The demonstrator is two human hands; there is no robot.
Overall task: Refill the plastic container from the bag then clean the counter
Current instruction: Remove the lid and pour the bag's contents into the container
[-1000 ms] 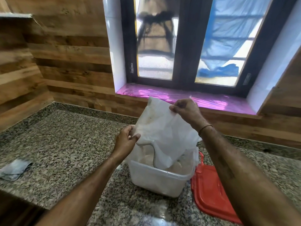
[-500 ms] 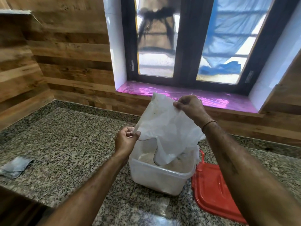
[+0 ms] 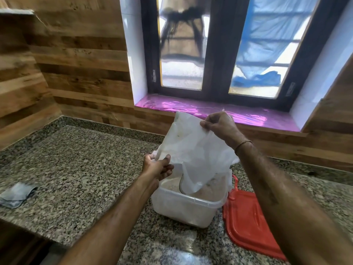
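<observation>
A clear plastic container (image 3: 183,211) stands on the granite counter (image 3: 76,169), holding pale brownish powder. Above it hangs a limp white plastic bag (image 3: 196,150), its mouth dipping into the container. My right hand (image 3: 219,125) pinches the bag's upper corner and holds it up. My left hand (image 3: 156,166) is at the bag's lower left edge, thumb against the plastic, fingers partly extended underneath. The container's red lid (image 3: 248,222) lies flat on the counter just right of it.
A crumpled grey-blue cloth (image 3: 16,194) lies at the counter's left front. Wood-panelled walls enclose the counter at left and back. A window sill covered in pink film (image 3: 210,109) runs behind the bag. The counter's front edge drops off at lower left.
My left hand has loosened from a pinch at the bag's edge and shifted slightly lower, fingers spreading under the plastic. The right hand keeps the bag lifted; the bag looks emptier and limper.
</observation>
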